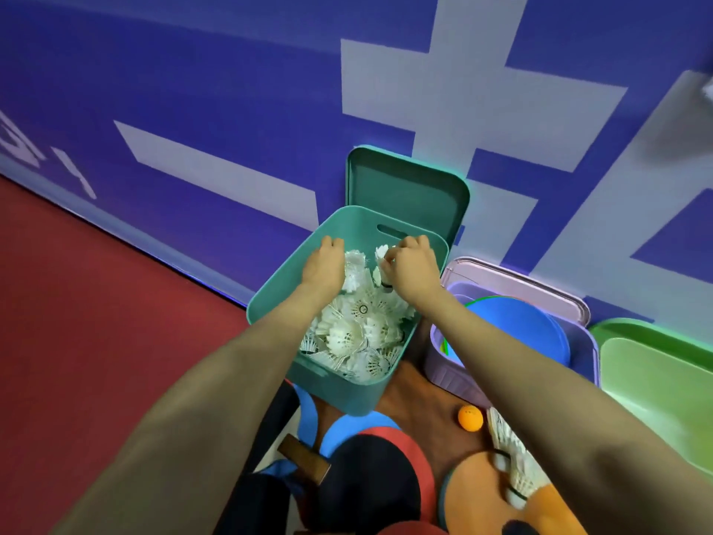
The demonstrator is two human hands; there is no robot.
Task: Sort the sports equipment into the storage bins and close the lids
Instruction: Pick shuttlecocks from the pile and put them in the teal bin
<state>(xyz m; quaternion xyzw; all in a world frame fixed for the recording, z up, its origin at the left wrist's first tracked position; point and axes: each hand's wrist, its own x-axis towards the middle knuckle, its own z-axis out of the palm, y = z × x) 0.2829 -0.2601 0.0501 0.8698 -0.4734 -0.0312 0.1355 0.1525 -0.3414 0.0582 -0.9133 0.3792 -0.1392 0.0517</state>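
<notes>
A teal storage bin stands on the floor, filled with several white shuttlecocks. Both my hands reach into its far end. My left hand rests against the shuttlecocks with fingers curled down among them; whether it grips any is hidden. My right hand is closed on white shuttlecocks just above the pile. The bin's teal lid leans upright against the blue wall behind it. More shuttlecocks lie stacked on the floor at the lower right, beside an orange ball.
A lilac bin to the right holds blue paddles, with its lid behind. A green bin stands farther right. Several table tennis paddles lie on the floor near me. Red floor stretches left.
</notes>
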